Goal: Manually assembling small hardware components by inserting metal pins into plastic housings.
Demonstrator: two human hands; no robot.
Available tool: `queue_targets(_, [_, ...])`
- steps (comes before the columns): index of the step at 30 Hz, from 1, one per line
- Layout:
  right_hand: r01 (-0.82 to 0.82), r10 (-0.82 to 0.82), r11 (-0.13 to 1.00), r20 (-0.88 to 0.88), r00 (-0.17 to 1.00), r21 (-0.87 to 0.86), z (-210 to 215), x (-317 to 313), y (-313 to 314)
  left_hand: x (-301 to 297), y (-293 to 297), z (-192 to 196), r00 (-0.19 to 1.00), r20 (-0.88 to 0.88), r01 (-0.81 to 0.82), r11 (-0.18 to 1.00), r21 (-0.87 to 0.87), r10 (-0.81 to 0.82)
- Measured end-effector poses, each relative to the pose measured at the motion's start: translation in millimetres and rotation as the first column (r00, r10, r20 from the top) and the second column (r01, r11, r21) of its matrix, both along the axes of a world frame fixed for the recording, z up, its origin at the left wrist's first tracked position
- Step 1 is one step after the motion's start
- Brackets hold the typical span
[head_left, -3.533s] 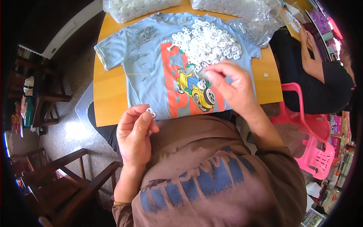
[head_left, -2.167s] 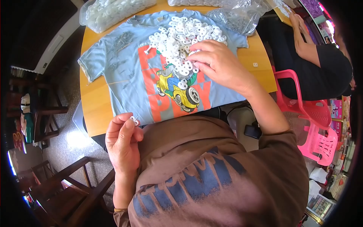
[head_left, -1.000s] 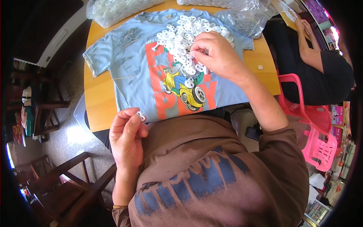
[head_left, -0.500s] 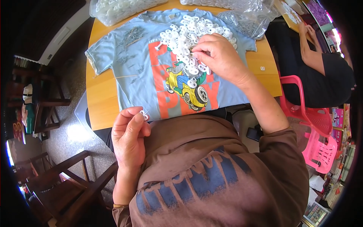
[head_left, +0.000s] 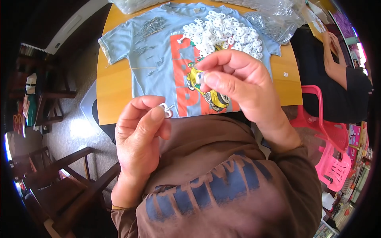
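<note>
Above the desk [head_left: 115,85], left hand [head_left: 139,135] pinching 1 small white clip [head_left: 167,110], right hand [head_left: 238,85] gripping 1 white ring [head_left: 200,77], over blue T-shirt [head_left: 158,51] and white ring pile [head_left: 222,33].

White ring [head_left: 199,77] mostly hidden behind right hand [head_left: 238,85]; clear bags [head_left: 274,16] cut off at top edge; neighbour's hand [head_left: 331,41] blurred near rim.

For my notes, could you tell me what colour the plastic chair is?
Bright pink; the plastic chair shows in the head view.
</note>
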State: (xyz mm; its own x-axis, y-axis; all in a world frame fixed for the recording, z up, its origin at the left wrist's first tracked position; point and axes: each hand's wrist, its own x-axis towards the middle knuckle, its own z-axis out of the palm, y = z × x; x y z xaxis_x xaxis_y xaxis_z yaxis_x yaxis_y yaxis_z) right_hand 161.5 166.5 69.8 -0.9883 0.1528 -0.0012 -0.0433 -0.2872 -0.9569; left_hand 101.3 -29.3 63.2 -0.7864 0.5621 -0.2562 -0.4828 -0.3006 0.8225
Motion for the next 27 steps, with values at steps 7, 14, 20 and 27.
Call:
queue_targets(7, [-0.064,0.064,0.998,0.085,0.994,-0.002,6.1,1.4,-26.3,3.9,-6.6,-0.4,1.0,0.019,0.002,0.992,0.125,-0.004])
queue_targets(14, [-0.106,0.109,0.993,0.048,0.993,-0.058,-4.2,-1.2,-38.6,7.4,-5.9,0.8,0.999,-0.045,-0.026,0.997,0.07,0.029])
queue_targets(20, [-0.107,0.117,0.987,0.078,0.99,-0.122,-0.7,1.0,-38.1,8.8,-4.9,0.5,0.999,-0.034,-0.038,0.996,0.078,0.041])
queue_targets(27, [-0.112,0.118,0.982,0.031,0.992,-0.152,-3.8,3.9,-35.9,7.7,-7.8,-5.6,1.0,-0.024,-0.002,0.989,0.147,0.006])
